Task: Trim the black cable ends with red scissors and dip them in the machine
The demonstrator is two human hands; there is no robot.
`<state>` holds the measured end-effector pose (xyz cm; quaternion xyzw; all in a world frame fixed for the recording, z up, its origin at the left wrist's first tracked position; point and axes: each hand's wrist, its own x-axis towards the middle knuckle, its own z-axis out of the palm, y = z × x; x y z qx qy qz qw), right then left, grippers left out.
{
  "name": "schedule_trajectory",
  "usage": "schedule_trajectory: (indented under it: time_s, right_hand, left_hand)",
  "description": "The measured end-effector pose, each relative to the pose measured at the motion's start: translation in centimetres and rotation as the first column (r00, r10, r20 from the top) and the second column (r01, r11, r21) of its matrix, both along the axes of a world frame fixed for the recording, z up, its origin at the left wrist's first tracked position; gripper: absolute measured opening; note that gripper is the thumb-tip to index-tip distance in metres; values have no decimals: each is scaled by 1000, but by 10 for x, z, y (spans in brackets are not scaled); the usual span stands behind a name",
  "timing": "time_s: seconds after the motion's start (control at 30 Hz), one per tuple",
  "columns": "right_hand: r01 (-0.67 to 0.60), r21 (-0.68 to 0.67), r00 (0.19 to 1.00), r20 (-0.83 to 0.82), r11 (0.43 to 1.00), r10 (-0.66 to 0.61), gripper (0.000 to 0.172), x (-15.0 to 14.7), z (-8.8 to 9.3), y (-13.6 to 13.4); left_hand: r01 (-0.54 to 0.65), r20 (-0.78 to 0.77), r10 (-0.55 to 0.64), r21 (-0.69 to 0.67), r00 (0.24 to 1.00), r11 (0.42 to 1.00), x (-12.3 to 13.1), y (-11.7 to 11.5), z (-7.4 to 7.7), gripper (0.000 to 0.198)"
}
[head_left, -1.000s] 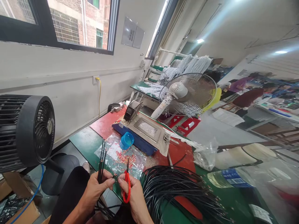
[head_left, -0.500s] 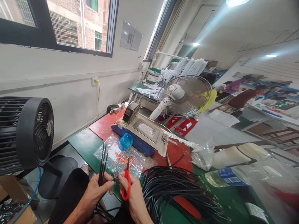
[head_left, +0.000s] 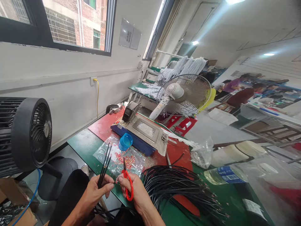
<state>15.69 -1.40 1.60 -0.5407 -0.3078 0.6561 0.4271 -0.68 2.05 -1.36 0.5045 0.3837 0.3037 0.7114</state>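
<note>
Several black cables stand up out of my left hand, which is closed around them near their ends. Its thumb and forefinger pinch one cable end that points toward my right hand. My right hand is closed with red-handled scissors in it, blades pointing up and away. The right thumb and forefinger meet at the small stripped end of that cable, close to the left fingertips. A big bundle of black cables lies on the table just right of my right hand.
A clear plastic bag with red and pale scraps lies ahead, by a blue cup. Behind it stands a dusty blue-based soldering station. A bottle is on the right, a black fan on the left, a white fan behind.
The scissors have tilted, their tips swinging slightly left. Both hands stay close together at the cable end; the whole view has shifted a little.
</note>
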Motion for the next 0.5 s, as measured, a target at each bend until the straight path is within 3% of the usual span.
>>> schedule_trajectory:
  time_s: [0.3, 0.5]
  right_hand:
    - [-76, 18, 976, 207, 997, 70, 39, 4, 2, 4]
    - [-183, 121, 923, 362, 976, 128, 26, 11, 11, 4]
  left_hand:
    - [30, -84, -21, 112, 996, 993, -2, -2, -2, 34]
    - [77, -204, -42, 167, 978, 983, -5, -4, -2, 34]
